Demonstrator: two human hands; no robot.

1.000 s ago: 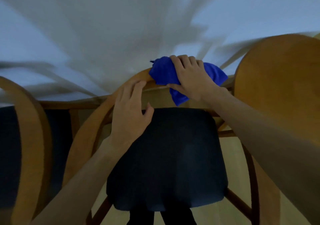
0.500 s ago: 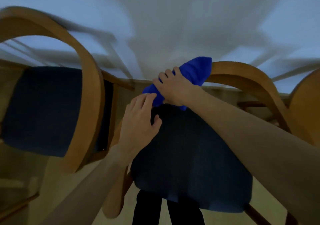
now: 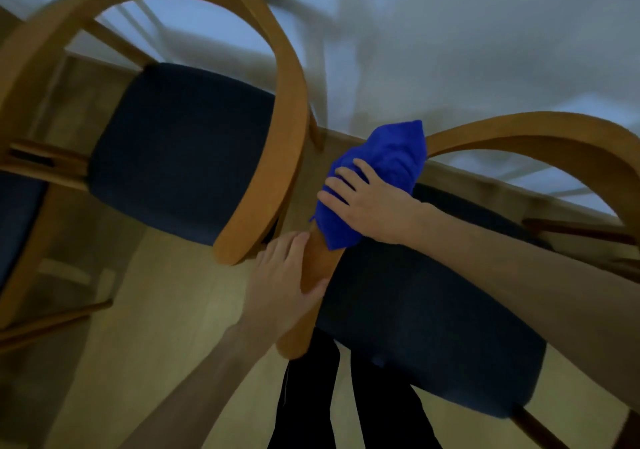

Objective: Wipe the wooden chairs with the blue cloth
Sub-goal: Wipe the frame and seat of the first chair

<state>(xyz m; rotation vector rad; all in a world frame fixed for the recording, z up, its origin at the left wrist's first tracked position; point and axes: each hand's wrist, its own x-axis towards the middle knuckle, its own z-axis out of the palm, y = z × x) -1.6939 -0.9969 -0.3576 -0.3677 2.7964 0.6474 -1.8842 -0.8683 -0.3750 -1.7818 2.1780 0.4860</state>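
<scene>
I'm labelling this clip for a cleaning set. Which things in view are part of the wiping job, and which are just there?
In the job:
blue cloth, pressed to the wood by the right hand
near chair's curved wooden arm, gripped by the left hand
second wooden chair at left

Just there:
white table
wood floor

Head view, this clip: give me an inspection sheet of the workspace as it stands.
Surface: pale table top, blurred.
Job's things: blue cloth wrapped over the curved wooden rail of the near chair, which has a dark blue seat; second wooden chair alongside.
Clutter: nothing seen.
Grippers: right hand grips the cloth on the rail; left hand holds the rail below it.
Cables: nothing seen.
Surroundings: light wood floor; the person's dark trousers.
</scene>
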